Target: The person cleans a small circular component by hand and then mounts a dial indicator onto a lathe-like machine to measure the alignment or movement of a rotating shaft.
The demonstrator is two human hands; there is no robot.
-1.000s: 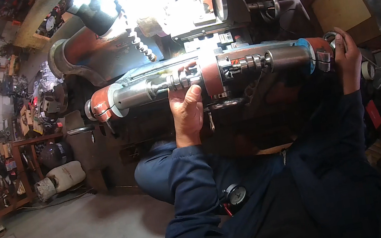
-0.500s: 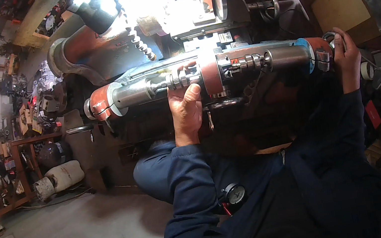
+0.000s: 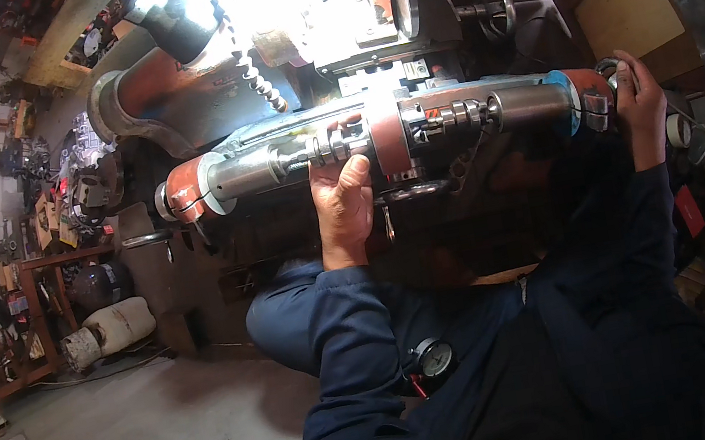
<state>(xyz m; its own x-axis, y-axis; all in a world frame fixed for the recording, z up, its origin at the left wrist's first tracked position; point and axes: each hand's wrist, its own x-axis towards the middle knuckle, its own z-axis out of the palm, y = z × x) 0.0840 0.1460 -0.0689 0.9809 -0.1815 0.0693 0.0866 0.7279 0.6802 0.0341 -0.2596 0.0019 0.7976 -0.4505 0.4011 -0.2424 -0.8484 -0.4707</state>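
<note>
A shiny camshaft (image 3: 458, 115) lies level between a left metal cylinder (image 3: 247, 171) and a right metal cylinder (image 3: 537, 110) on a machine. My left hand (image 3: 345, 207) is wrapped round its left part from below, thumb in front and fingertips showing behind. Just right of this hand, a red upright band (image 3: 390, 137) crosses in front of the shaft and hides its middle. At the far right end, my right hand (image 3: 644, 111) curls over a rounded metal end piece (image 3: 608, 67) beside the red right clamp (image 3: 589, 92). A red left clamp (image 3: 187, 192) surrounds the other end.
Behind the shaft stand a brightly lit machine head (image 3: 372, 2), a lamp (image 3: 174, 17) and a segmented hose (image 3: 256, 78). A handwheel (image 3: 415, 192) sits below the band. A dial gauge (image 3: 434, 357) is near my left sleeve. Left are cluttered parts and a white cylinder (image 3: 120, 326).
</note>
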